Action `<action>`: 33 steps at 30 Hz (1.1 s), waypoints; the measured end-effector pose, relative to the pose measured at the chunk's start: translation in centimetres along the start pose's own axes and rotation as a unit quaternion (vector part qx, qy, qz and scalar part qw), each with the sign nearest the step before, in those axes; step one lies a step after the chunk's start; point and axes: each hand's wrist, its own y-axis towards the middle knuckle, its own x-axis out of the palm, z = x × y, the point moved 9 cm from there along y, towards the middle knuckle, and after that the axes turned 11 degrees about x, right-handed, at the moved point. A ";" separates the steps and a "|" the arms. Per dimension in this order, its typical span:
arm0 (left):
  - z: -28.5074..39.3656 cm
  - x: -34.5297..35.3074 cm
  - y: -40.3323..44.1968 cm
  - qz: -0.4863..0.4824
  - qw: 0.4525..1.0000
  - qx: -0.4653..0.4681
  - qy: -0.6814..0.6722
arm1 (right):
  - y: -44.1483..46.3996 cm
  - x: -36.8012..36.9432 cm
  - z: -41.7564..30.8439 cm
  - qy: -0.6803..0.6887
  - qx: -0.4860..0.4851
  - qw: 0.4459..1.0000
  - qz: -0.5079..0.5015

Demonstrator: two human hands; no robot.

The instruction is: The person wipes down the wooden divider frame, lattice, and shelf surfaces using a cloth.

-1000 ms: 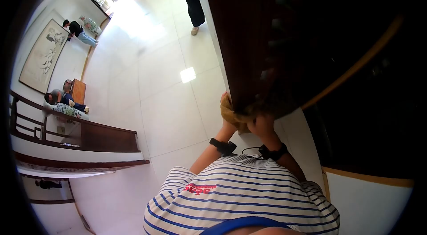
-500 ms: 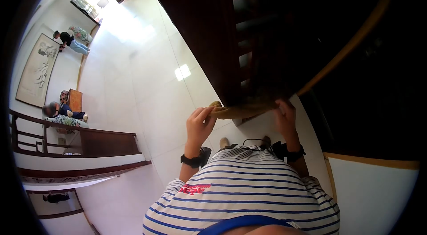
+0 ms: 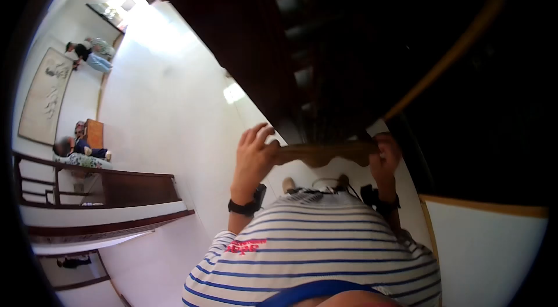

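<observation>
An olive-brown cloth [image 3: 325,155] is stretched sideways between my two hands, in front of my striped shirt. My left hand [image 3: 254,149] pinches its left end, with some fingers curled above the grip. At the other end my right hand [image 3: 386,157] is closed on the cloth, in shadow and a little blurred. The lower edge of the cloth hangs in loose waves. Just beyond it stands a tall dark wooden piece of furniture [image 3: 232,34] with slats, its near end close to the cloth.
Pale floor tiles [image 3: 157,86] spread out on the left. Two people, one standing [image 3: 88,56] and one seated [image 3: 81,149], are by the far wall near a hanging scroll painting [image 3: 45,95]. A dark wooden bench [image 3: 139,186] is at left. A white panel [image 3: 488,249] is at lower right.
My hands have moved farther apart, pulling the bunched cloth out into a flatter, straighter strip. My view has shifted slightly, with the dark furniture now farther left.
</observation>
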 end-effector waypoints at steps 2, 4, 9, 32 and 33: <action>-0.1 0.2 0.0 0.033 0.996 -0.025 -0.078 | -0.1 -0.3 0.0 -0.003 0.017 1.000 0.000; -0.5 -0.4 -0.9 0.048 0.993 -0.039 -0.105 | -0.1 -0.1 0.3 0.006 0.031 0.999 0.000; -1.4 -3.3 -1.5 0.098 0.995 -0.005 -0.036 | -0.4 1.2 -0.1 -0.014 -0.006 0.998 -0.054; -11.7 4.0 2.2 0.269 0.930 -0.120 -0.221 | 5.3 11.3 -7.5 -0.092 -0.353 0.927 0.087; -11.8 4.3 2.3 0.263 0.930 -0.118 -0.229 | 5.1 11.4 -7.3 -0.089 -0.351 0.928 0.087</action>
